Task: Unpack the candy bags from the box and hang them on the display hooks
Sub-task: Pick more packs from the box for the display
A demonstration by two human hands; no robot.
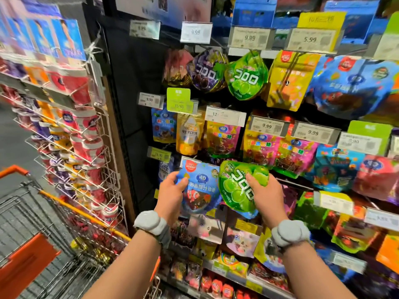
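My left hand [172, 192] grips the left edge of a blue candy bag [200, 188] printed with an orange fish. My right hand [266, 195] holds a green candy bag [235, 186] tilted to the left, thumb on its front. Both bags are held side by side in front of the display wall, at mid height. A matching green bag [246, 76] hangs on an upper hook, and matching blue bags [349, 83] hang at the upper right. The hooks themselves are mostly hidden behind bags and price tags [266, 126]. No box is in view.
An orange-handled wire shopping cart [64, 223] stands at my lower left. A white wire rack [95, 147] of small red, purple and yellow packs juts out on the left. Hanging candy bags fill the wall to the right and below my hands.
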